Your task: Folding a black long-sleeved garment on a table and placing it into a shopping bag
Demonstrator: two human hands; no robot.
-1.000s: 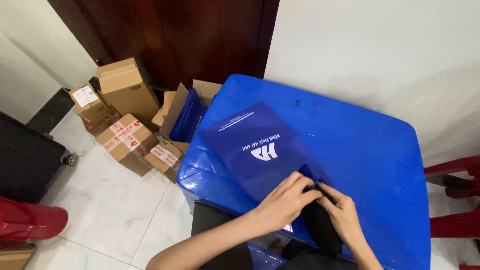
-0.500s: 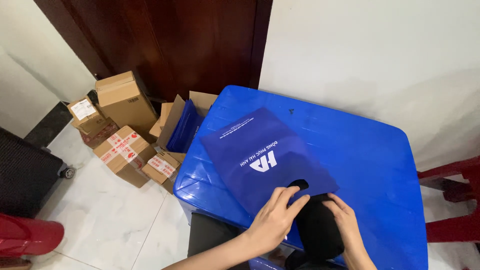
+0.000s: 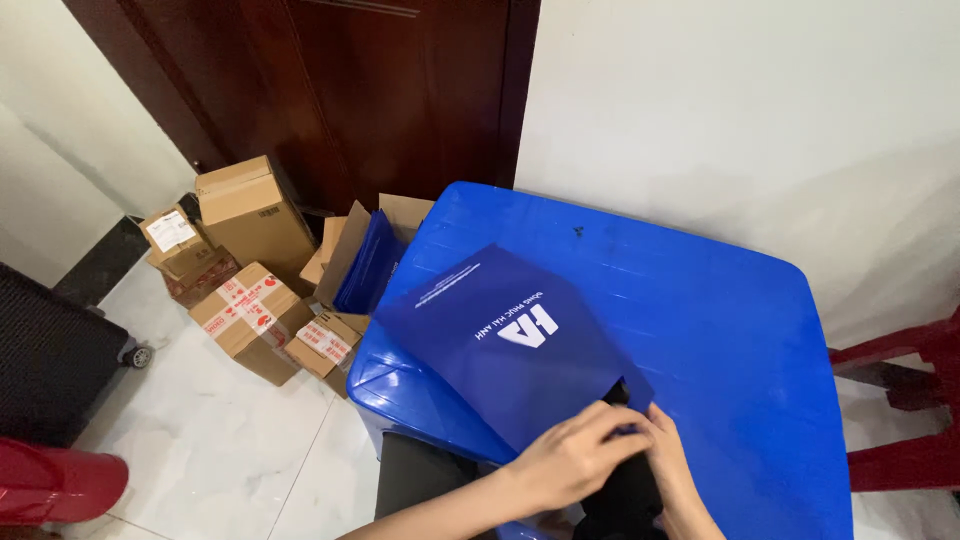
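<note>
A flat dark blue bag (image 3: 500,340) with a white print lies on the blue plastic table (image 3: 720,320). At its near edge, both hands meet over a black piece of cloth (image 3: 625,495) that hangs off the table's front. My left hand (image 3: 580,455) grips the bag's near edge and the cloth top. My right hand (image 3: 675,475) pinches the same edge from the right, fingers closed. The cloth's upper end is mostly hidden beneath the hands and the bag's opening.
Several cardboard boxes (image 3: 250,270) sit on the white tiled floor left of the table, one open box holding more blue bags (image 3: 368,262). A dark wooden door (image 3: 400,90) stands behind. Red chairs (image 3: 900,400) are at the right, a black suitcase (image 3: 50,350) at the left.
The bag's handle hole and the top of the black cloth, visible half a second ago, are now covered by both hands closing together at the bag's near edge. The bag shifted slightly left.
</note>
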